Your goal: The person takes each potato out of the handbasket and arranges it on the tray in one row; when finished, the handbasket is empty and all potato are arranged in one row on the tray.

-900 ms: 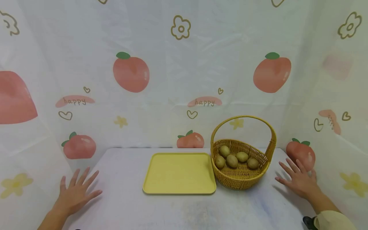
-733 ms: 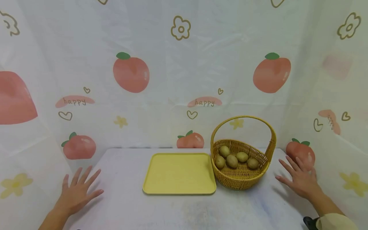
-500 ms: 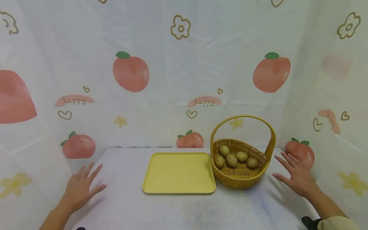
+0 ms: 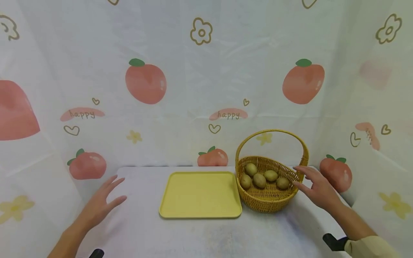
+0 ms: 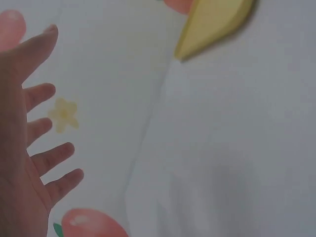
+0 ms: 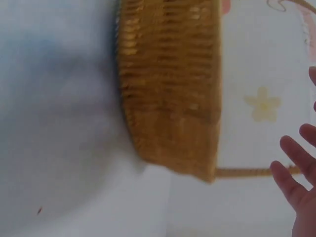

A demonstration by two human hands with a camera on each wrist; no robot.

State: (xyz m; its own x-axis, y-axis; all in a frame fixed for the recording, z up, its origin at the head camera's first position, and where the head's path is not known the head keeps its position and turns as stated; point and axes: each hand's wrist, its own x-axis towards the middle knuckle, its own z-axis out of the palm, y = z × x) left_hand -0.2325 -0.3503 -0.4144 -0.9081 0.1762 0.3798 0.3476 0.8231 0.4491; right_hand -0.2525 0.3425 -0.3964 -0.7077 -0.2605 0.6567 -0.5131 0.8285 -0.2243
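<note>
Head view, wicker basket (image 4: 265, 205), five potato-like items (image 4: 259, 180) inside, yellow tray (image 4: 200, 195) beside

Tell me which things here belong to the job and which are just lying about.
Likely part of the job:
golden wicker basket, nearest the right hand
five oval potatoes or kiwis inside it, can't tell which
yellow tray beside it, probably

Just there:
whitish tabletop
peach-print backdrop
tiny reddish speck, too small to identify

The arched handle (image 4: 272, 130) stands in the way above the basket (image 4: 266, 206), with room beneath.
</note>
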